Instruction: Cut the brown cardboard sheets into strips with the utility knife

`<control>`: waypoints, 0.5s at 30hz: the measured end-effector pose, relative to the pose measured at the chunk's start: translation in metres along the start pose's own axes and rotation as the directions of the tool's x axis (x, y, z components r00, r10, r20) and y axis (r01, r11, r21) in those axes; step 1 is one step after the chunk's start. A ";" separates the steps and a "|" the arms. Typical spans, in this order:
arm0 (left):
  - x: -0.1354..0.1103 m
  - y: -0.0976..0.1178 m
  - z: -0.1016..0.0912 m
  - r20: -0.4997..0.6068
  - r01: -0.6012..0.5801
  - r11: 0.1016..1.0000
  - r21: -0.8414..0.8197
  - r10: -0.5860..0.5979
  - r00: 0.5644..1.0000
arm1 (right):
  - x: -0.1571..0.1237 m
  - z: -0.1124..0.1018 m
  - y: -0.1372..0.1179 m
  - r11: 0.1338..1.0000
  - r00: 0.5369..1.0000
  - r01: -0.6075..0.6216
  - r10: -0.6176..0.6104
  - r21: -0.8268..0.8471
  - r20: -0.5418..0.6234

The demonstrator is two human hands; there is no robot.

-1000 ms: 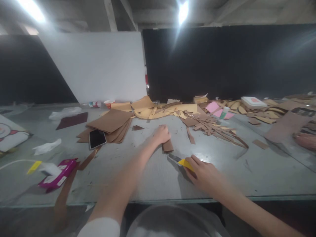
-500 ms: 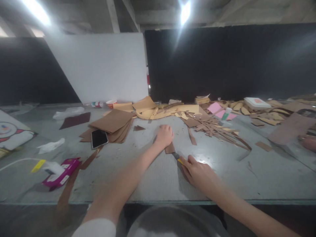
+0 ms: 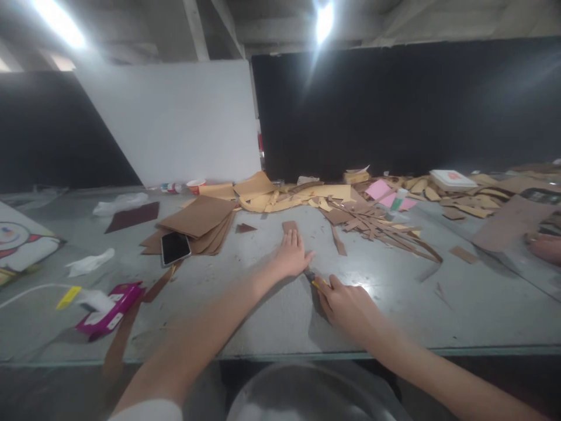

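My left hand (image 3: pixel 293 254) lies flat on a small brown strip of board or leather (image 3: pixel 289 225), its far end showing past the fingertips. The fingers are stretched forward and the thumb points right. Just to the right and nearer me, my right hand (image 3: pixel 344 299) is closed round the yellow handle of a utility knife (image 3: pixel 312 279). The knife's dark front end reaches toward the left thumb, and its tip is hard to make out. Beyond the left hand lies a dark brown triangular scrap (image 3: pixel 246 228).
Left of my hands are stacked brown sheets (image 3: pixel 197 216), a phone (image 3: pixel 175 248) and a magenta power strip (image 3: pixel 107 310). Thin offcuts (image 3: pixel 377 225), a glue-like bottle (image 3: pixel 398 200) and a white box (image 3: pixel 453 180) lie to the right. Another person's hand (image 3: pixel 546 247) shows at the right edge.
My left hand has gone from curled to stretched flat and come slightly nearer me, baring the strip's far end. My right hand keeps the knife close by.
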State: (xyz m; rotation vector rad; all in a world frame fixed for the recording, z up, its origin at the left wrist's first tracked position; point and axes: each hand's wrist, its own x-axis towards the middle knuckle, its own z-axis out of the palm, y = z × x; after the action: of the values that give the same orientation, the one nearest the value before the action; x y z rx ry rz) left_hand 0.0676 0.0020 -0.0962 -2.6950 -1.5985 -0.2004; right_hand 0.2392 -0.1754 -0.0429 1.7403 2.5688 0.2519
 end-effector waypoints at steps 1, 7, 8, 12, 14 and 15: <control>0.000 0.000 0.000 0.002 -0.002 1.000 -0.004 0.002 1.000 | 0.000 -0.001 0.001 1.000 1.000 0.004 -0.004 -0.007 0.002; 0.001 -0.004 0.002 -0.032 -0.038 0.999 -0.015 0.037 0.999 | -0.002 -0.002 0.007 1.000 0.999 0.010 -0.010 -0.003 0.038; 0.001 -0.004 0.003 -0.026 -0.040 0.999 -0.013 0.040 0.999 | -0.001 -0.001 0.007 1.000 0.999 0.017 -0.017 -0.001 0.040; 0.003 -0.003 0.001 0.000 -0.030 1.000 -0.008 0.030 1.000 | 0.001 0.003 0.010 0.999 0.998 0.044 -0.044 -0.009 0.039; 0.002 -0.002 -0.001 0.009 -0.017 1.000 0.001 0.017 1.000 | 0.003 0.004 0.011 0.999 0.998 0.053 -0.053 -0.009 0.029; 0.002 -0.001 -0.002 0.013 -0.014 1.000 0.007 0.014 1.000 | 0.003 0.004 0.012 0.998 0.998 0.057 -0.057 -0.007 0.022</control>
State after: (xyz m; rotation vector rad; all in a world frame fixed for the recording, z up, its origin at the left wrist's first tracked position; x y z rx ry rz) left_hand 0.0674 0.0045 -0.0945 -2.7067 -1.5797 -0.1773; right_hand 0.2498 -0.1676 -0.0451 1.6551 2.5938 0.2400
